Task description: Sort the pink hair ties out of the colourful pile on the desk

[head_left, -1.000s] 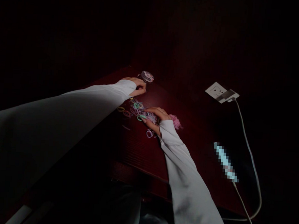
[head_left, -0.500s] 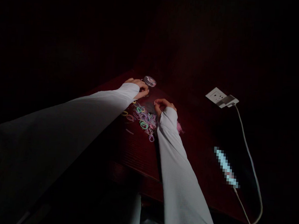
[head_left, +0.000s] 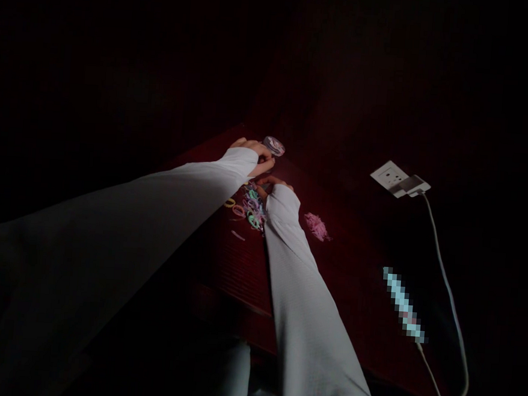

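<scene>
A loose heap of colourful hair ties (head_left: 253,212) lies on the dark red tabletop, with green, yellow, orange and purple loops showing. Beyond it, my left hand (head_left: 258,154) has its fingers curled, close beside a round container (head_left: 274,146) with a patterned pink and grey top. Whatever those fingers hold is too small and dark to tell. My right hand (head_left: 271,185) is bent inward at the far side of the heap, near my left fingertips. Its fingers are drawn together, and the sleeve partly covers the hand and heap; anything in them cannot be made out.
A pile of thin pink bands (head_left: 317,227) rests right of my right wrist. Farther right are a wall socket with a plugged-in charger (head_left: 416,186), a white cable (head_left: 448,283) and a pixelated bright object (head_left: 405,305). The table's front edge (head_left: 256,309) is near me. Surroundings are very dark.
My right hand has moved left, toward my left hand and over the heap's far side, uncovering the pink pile. My left hand stays by the round container. The view has shifted slightly.
</scene>
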{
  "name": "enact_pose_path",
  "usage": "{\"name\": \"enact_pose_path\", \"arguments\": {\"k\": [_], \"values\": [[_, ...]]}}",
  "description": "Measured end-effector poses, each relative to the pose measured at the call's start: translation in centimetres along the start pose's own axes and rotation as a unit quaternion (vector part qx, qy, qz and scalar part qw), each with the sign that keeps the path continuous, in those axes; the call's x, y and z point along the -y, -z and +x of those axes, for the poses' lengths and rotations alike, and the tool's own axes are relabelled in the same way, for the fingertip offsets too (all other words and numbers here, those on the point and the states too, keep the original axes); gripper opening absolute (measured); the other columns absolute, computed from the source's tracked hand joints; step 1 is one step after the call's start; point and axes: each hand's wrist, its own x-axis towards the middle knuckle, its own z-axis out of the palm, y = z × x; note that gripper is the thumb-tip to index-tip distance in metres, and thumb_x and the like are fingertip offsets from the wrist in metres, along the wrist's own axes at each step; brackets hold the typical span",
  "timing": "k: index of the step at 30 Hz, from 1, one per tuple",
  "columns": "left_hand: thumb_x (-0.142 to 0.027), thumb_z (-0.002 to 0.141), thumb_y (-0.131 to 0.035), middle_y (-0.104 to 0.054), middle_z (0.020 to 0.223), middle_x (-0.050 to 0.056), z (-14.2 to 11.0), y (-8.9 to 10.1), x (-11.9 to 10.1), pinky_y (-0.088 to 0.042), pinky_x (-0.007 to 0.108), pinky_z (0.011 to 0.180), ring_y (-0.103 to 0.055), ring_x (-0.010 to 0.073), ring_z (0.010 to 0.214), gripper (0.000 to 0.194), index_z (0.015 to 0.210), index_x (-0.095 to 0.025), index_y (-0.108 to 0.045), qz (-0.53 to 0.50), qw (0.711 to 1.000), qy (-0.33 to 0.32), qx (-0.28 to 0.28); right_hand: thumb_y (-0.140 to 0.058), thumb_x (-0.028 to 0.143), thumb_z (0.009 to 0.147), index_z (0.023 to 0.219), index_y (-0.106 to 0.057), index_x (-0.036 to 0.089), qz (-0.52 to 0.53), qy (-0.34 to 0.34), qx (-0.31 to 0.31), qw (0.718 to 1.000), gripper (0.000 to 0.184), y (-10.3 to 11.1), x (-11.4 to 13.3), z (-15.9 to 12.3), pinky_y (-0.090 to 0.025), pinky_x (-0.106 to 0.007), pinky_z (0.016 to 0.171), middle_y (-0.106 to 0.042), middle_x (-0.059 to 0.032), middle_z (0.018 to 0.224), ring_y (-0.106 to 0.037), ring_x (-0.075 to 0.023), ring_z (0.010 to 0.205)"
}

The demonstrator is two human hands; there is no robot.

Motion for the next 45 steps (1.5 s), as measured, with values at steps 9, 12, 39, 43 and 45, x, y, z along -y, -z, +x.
{"name": "enact_pose_path", "arguments": {"k": [9, 12, 39, 43, 45], "values": [[-0.034, 0.100, -0.058, -0.082, 0.108, 0.004, -0.1, -0.2, 0.0, -0.041, 0.039, 0.106, -0.069, 0.0257, 0.118, 0.026, 0.091, -0.023, -0.080, -0.004, 1.000, -0.025, 0.001, -0.068, 0.033, 0.100, 0.103, -0.082, 0.025, -0.038, -0.004, 0.002, 0.999, 0.016, -0.7, -0.1, 0.6, -0.050, -0.039, 0.098, -0.083, -0.0064, 0.095, -0.073, -0.0250, 0.097], [-0.035, 0.101, -0.057, -0.082, 0.108, 0.005, 0.0, -0.6, -0.1, -0.042, 0.039, 0.106, -0.069, 0.0258, 0.118, 0.028, 0.093, -0.024, -0.082, -0.010, 1.000, -0.023, -0.011, -0.070, 0.031, 0.099, 0.102, -0.083, 0.026, -0.018, 0.009, -0.008, 1.000, 0.014, -0.4, -0.6, 0.7, -0.048, -0.039, 0.100, -0.082, -0.0038, 0.091, -0.074, -0.0241, 0.096], [-0.044, 0.105, -0.046, -0.062, 0.070, 0.001, -1.2, -2.5, -1.9, -0.040, 0.028, 0.068, -0.056, 0.0135, 0.067, 0.051, 0.061, -0.020, -0.056, -0.228, 0.933, -0.275, 0.049, -0.083, 0.074, 0.079, 0.089, -0.074, 0.021, 0.426, 0.006, -0.103, 0.899, 0.055, 2.4, -7.6, -2.3, -0.040, -0.026, 0.054, -0.066, 0.0027, 0.061, -0.050, -0.0114, 0.052], [-0.045, 0.105, -0.047, -0.065, 0.070, 0.002, -1.4, -2.5, -2.1, -0.041, 0.027, 0.068, -0.058, 0.0135, 0.067, 0.051, 0.061, -0.019, -0.058, -0.229, 0.933, -0.272, 0.061, -0.080, 0.082, 0.076, 0.091, -0.072, 0.022, 0.451, -0.030, -0.102, 0.886, 0.063, 2.9, -7.4, -2.2, -0.043, -0.027, 0.056, -0.068, 0.0018, 0.066, -0.054, -0.0124, 0.055], [-0.046, 0.104, -0.048, -0.066, 0.070, 0.002, -1.4, -2.5, -2.0, -0.043, 0.027, 0.069, -0.060, 0.0138, 0.068, 0.052, 0.061, -0.019, -0.060, -0.225, 0.933, -0.273, 0.067, -0.077, 0.086, 0.075, 0.091, -0.072, 0.023, 0.435, -0.039, -0.092, 0.895, 0.065, 2.9, -7.1, -2.3, -0.045, -0.028, 0.059, -0.068, 0.0015, 0.066, -0.057, -0.0140, 0.060]]}}
